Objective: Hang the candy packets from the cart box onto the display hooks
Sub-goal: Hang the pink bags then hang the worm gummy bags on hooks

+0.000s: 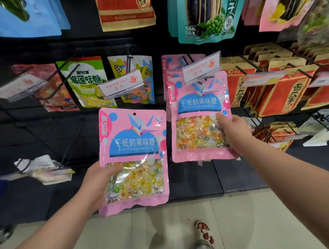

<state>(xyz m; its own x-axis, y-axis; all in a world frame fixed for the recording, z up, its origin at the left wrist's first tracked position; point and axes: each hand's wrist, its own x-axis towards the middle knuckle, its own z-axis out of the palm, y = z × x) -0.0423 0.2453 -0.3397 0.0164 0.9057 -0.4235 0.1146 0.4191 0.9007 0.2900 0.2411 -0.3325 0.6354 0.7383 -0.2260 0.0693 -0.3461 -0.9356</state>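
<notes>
My left hand (98,182) grips a pink candy packet (133,145) by its lower left side, upright in front of the display, its hang hole at the top free of any hook. My right hand (233,132) pinches the right edge of a second pink candy packet (197,111), which hangs at the front of a row of like packets on a black display hook (205,78) under a price tag (201,67). The cart box is not in view.
Other snack bags hang on neighbouring hooks: a green-and-white bag (85,81), a colourful bag (136,78), and red-brown seed bags (280,87) to the right. Bare black hooks (73,140) jut out low left. A sandalled foot (203,234) stands on the tiled floor.
</notes>
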